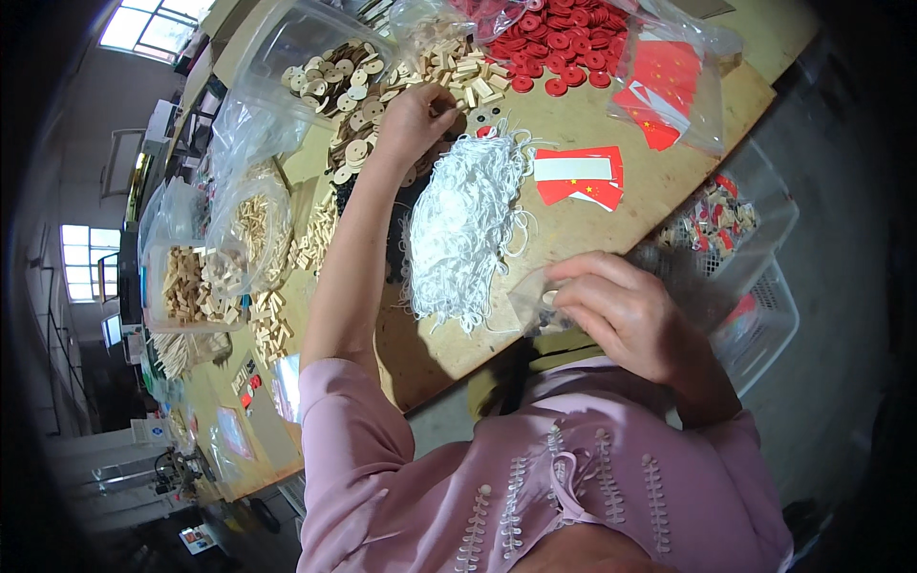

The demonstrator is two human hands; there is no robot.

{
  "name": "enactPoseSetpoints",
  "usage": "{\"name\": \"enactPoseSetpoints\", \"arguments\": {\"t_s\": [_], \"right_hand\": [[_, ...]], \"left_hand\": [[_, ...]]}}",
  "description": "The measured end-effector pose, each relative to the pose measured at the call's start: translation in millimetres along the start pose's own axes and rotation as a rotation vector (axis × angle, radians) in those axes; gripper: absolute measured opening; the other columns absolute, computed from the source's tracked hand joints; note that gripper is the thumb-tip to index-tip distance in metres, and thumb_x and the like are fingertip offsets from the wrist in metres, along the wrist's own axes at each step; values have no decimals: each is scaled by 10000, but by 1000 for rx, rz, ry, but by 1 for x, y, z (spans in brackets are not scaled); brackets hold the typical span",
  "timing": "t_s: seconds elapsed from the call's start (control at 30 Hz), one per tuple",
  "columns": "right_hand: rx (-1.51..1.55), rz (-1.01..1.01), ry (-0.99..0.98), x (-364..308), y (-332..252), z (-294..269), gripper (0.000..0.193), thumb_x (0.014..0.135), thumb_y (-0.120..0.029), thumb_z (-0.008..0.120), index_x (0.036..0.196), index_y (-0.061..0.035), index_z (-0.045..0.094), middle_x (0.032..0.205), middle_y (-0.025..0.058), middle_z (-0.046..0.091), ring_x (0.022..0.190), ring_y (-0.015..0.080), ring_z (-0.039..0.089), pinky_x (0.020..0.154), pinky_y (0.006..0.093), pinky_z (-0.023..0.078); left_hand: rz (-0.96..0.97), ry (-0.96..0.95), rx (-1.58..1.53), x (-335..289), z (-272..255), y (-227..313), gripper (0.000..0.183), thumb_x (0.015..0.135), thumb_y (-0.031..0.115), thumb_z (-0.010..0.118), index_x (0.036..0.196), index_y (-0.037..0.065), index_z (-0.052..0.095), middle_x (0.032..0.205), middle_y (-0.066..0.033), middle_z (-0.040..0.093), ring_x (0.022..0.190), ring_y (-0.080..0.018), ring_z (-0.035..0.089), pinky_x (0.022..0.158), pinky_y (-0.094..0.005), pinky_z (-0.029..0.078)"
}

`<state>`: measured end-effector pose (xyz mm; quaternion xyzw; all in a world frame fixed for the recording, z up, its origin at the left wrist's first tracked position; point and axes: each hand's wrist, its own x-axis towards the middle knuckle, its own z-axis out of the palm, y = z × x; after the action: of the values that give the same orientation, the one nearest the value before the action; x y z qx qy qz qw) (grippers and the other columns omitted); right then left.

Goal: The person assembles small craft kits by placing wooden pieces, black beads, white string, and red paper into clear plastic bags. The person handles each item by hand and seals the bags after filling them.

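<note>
My left hand [411, 124] is stretched to the back of the table, between a heap of round wooden discs [358, 119] and a pile of small wooden blocks [468, 74]. Its fingers are bent together; whatever they hold is hidden. Close to my body, my right hand [621, 315] pinches a small clear plastic bag [531, 304] at the table's front edge. A few small pale and dark pieces show through the bag. Between my hands lies a large bundle of white cords [468, 229]. Several red paper flags [578, 177] lie to its right.
Red discs [564, 43] are heaped at the back beside a clear bag of red flags [659, 91]. On the left stand a tub of wooden discs [287, 48] and a container of short wooden pieces [191, 286]. Plastic crates [764, 334] with filled bags stand right of the table.
</note>
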<state>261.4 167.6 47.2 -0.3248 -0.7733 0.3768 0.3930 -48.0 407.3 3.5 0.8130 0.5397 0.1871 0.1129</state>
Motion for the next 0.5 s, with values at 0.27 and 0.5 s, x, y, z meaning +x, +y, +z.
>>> {"name": "enactPoseSetpoints", "arguments": {"t_s": [0.27, 0.5], "right_hand": [[-66, -72, 128, 5, -2, -6, 156, 830, 92, 748, 942, 16, 671, 1139, 165, 705, 1001, 318, 711, 836, 376, 573], [-168, -48, 95, 31, 9, -16, 104, 873, 50, 711, 963, 7, 683, 1190, 161, 682, 1015, 326, 703, 854, 368, 556]], "left_hand": [[-143, -76, -106, -8, -12, 14, 232, 884, 223, 801, 1040, 58, 753, 859, -79, 738, 778, -189, 695, 737, -336, 548], [-40, -351, -846, -89, -80, 158, 94, 918, 92, 778, 1000, 46, 769, 710, 105, 569, 656, 15, 472, 573, -204, 368]]}}
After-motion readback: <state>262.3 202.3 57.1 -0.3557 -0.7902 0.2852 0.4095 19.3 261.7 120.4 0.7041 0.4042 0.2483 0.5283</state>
